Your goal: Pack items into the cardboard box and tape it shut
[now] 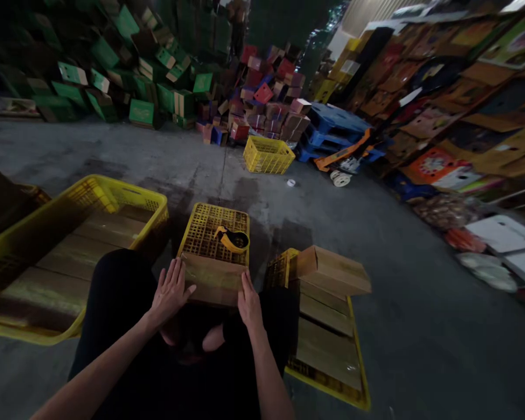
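In front of my knees a long cardboard box (212,281) with shiny tape along it lies at the near edge of an upturned yellow crate (201,224). My left hand (170,294) rests on the box's left end, fingers stretched and thumb apart. At the right end, my right hand (249,300) touches the box edge with extended fingers; its thumb is hard to make out. Just beyond the box, a yellow-and-black tape dispenser (233,239) lies on the crate.
Left of me, a large yellow crate (151,201) holds several cardboard boxes. A smaller yellow crate (365,379) at right also holds boxes, with one box (332,271) lying across its top. Farther off are a yellow basket (269,156), an orange pallet jack (343,154) and piled cartons.
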`<state>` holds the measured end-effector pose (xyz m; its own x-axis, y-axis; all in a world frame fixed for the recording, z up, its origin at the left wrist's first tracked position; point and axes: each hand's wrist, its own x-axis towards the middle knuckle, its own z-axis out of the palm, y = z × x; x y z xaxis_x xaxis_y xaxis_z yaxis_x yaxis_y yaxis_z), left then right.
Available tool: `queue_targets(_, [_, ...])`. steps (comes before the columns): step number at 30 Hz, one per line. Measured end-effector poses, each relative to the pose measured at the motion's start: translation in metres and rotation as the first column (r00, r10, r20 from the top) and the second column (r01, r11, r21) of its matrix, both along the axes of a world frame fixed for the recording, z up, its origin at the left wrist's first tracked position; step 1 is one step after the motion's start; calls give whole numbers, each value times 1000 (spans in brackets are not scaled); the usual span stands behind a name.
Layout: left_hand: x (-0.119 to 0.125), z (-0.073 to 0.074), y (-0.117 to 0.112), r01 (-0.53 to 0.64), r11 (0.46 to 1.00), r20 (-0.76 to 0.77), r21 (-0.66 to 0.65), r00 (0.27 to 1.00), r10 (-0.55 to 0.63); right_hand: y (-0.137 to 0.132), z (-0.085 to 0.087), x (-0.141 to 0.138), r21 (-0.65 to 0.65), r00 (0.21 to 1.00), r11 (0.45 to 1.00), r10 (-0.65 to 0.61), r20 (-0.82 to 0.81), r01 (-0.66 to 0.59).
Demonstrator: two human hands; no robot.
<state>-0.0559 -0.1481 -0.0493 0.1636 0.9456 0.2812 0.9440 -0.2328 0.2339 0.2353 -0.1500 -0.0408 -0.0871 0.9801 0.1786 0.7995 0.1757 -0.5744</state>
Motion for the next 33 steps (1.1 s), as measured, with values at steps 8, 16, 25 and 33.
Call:
queue_targets(8, [42,2,-18,189,982,-87,-14,978,-190,-14,14,10,-54,994,994,95,51,-92])
queue_targets(16, [42,0,-19,181,983,-124,-25,975,-183,-68,12,-15,-3,956,998,-65,288,69])
queue_targets(25, [44,3,-20,169,985,-96,-42,980,-172,-65,20,-45,108,901,977,-212,377,184])
queue_targets(33, [40,0,-18,189,981,-16,-51,982,-191,-57,25,-91,118,901,973,-230,367,200])
